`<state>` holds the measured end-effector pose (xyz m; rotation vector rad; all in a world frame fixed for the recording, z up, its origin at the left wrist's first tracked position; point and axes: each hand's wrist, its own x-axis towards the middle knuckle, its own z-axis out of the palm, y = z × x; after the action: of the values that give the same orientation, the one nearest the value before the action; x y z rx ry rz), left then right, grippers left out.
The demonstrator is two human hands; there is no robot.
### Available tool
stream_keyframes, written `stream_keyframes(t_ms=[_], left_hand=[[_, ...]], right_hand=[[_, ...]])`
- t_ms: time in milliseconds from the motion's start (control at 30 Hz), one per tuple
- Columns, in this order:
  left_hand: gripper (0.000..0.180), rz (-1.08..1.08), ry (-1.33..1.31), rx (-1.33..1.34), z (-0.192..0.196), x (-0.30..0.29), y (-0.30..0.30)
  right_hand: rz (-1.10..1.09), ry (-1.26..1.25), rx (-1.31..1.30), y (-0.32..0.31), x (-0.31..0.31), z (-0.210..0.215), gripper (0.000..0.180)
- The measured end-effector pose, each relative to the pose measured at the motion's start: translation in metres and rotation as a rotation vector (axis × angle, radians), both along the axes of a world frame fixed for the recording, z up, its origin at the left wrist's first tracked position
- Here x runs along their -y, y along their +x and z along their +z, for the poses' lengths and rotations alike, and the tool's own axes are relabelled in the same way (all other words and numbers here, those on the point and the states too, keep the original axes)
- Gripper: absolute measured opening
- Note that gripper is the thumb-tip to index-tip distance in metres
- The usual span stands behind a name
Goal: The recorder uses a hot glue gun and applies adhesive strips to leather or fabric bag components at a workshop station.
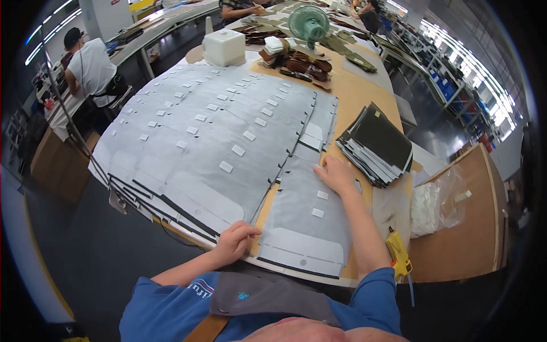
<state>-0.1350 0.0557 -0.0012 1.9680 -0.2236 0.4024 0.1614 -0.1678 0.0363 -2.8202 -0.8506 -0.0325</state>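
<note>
A light grey-white fabric panel [302, 194] with white tabs lies before me, its rounded lower part edged by a dark strip. My right hand [336, 172] rests on its upper right side, thumb and fingers apart. My left hand [235, 239] is at the table's near edge, by the gap between this panel and a broad spread of similar panels [194, 142]. Its fingers are loosely bent, holding nothing I can see. The spread panels carry rows of small white tabs and dark notched edges. Another narrow pale panel [325, 117] lies beyond my right hand.
A stack of dark pieces [379, 139] sits at right, above a yellow glue gun [399, 253]. Behind the panels stand a white container [224, 47], brown bundles [302, 65] and a green fan [308, 24]. A plastic bag [436, 208] lies in a wooden bin [473, 228]. Other people work farther off.
</note>
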Motion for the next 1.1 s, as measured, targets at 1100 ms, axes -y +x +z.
stream_keyframes(t_ms=[1100], left_hand=[[0.032,0.12,0.427,-0.367,0.044,-0.012,0.08]], right_hand=[[-0.319,0.576,-0.782,-0.013,0.112,0.001,0.041]])
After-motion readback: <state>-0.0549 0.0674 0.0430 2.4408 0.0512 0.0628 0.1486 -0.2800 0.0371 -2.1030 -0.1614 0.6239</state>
